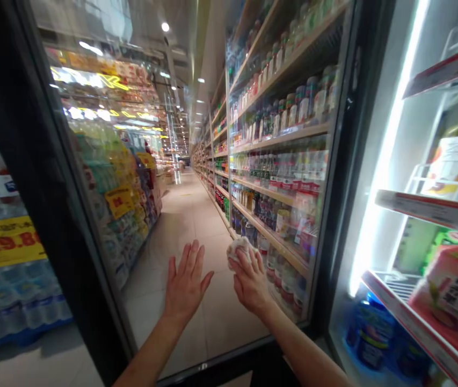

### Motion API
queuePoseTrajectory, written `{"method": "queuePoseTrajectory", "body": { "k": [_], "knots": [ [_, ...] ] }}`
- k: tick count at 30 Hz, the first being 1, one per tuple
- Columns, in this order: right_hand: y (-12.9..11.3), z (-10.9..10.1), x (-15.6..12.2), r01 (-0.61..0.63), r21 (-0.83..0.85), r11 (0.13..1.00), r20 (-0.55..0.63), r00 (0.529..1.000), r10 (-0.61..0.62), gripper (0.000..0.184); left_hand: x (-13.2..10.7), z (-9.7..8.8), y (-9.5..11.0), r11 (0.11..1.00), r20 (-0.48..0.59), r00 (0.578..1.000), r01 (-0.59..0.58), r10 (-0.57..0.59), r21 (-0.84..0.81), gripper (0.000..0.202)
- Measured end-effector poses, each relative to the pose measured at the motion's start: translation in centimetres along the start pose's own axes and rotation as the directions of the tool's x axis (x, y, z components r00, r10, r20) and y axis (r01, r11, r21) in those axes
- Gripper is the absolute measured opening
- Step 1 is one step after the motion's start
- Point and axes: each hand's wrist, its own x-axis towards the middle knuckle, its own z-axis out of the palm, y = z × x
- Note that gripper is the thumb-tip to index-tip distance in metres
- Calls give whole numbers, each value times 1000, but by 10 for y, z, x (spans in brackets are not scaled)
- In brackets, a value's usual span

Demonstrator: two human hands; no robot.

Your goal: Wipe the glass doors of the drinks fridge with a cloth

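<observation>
Left hand (184,285) is laid flat on the glass door (196,134), fingers spread wide. A balled-up cloth (237,248) is kept pressed to the glass by the right hand (252,280), bunched under the curled fingertips and poking out just above them.

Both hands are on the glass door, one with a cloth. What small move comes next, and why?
Probably slide the right hand and cloth upward on the glass door: the cloth sits low on it, and the flat left hand steadies it.
</observation>
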Motion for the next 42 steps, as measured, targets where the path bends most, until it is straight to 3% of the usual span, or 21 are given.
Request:
{"method": "queuePoseTrajectory", "body": {
  "k": [3, 6, 8, 11, 13, 16, 18, 20, 22, 25, 27, 30, 32, 34, 35, 37, 39, 42],
  "knots": [
    [32, -7, -8, -188, -97, 977, -147, 974, 173, 62, 0, 0, 0, 1000, -5, 1000, -6, 6, 5, 67],
    [51, -11, -4, -395, -109, 912, -280, 892, 354, 63, -1, 1, 1, 1000, -17, 1000, -5, 5, -7, 68],
    [37, -8, 2, -367, -79, 927, -249, 908, 338, 64, -2, 2, 1, 1000, -20, 1000, 3, -3, -7, 70],
    [4, 1, 6, -148, -16, 989, -95, 985, 145, 63, -2, 3, 1, 1000, -9, 1000, 10, -10, -12, 72],
    [-2, 3, 2, -49, 5, 999, -35, 998, 50, 61, -2, 2, 0, 1000, -5, 1000, 14, -14, -16, 72],
    [23, -3, -6, -113, -64, 992, -100, 989, 106, 61, -1, 2, 1, 1000, -20, 1000, 10, -10, -12, 70],
    [41, -8, -7, -229, -97, 969, -197, 958, 207, 63, 0, 3, 2, 1000, -37, 999, 3, -3, 3, 69],
    [44, -10, -2, -301, -88, 950, -251, 929, 271, 63, 0, 3, 2, 1000, -52, 999, -2, 3, 21, 68],
    [30, -6, 4, -261, -65, 963, -209, 947, 243, 63, -1, 4, 3, 999, -48, 999, 4, -2, 34, 69],
    [3, 2, 8, -105, -24, 994, -97, 990, 102, 61, -1, 4, 2, 999, -35, 999, 7, -5, 43, 71],
    [3, 3, 6, -46, -22, 999, -79, 996, 44, 60, -1, 3, 2, 999, -31, 1000, 4, -2, 43, 70],
    [35, -3, 1, -140, -77, 987, -167, 978, 125, 61, 0, 2, 3, 1000, -40, 999, 20, -19, 15, 70],
    [57, -9, 2, -288, -92, 953, -271, 928, 254, 61, 1, 2, 4, 1000, -50, 998, 26, -26, -3, 69],
    [62, -12, 7, -394, -72, 917, -339, 874, 349, 60, 1, 2, 4, 1000, -59, 998, 25, -26, -7, 69],
    [57, -12, 10, -407, -62, 912, -339, 868, 364, 60, 1, 2, 4, 1000, -59, 998, 22, -22, -1, 69],
    [35, -9, 14, -339, -53, 939, -260, 913, 314, 59, 0, 3, 4, 1000, -51, 999, 12, -11, 20, 69],
    [14, -5, 14, -158, -31, 987, -126, 980, 153, 56, -1, 3, 3, 999, -42, 999, 0, 2, 44, 69],
    [14, -5, 6, 36, 2, 999, -39, 999, -36, 52, -1, 2, 2, 999, -35, 999, -3, 5, 53, 71]
  ]
}}
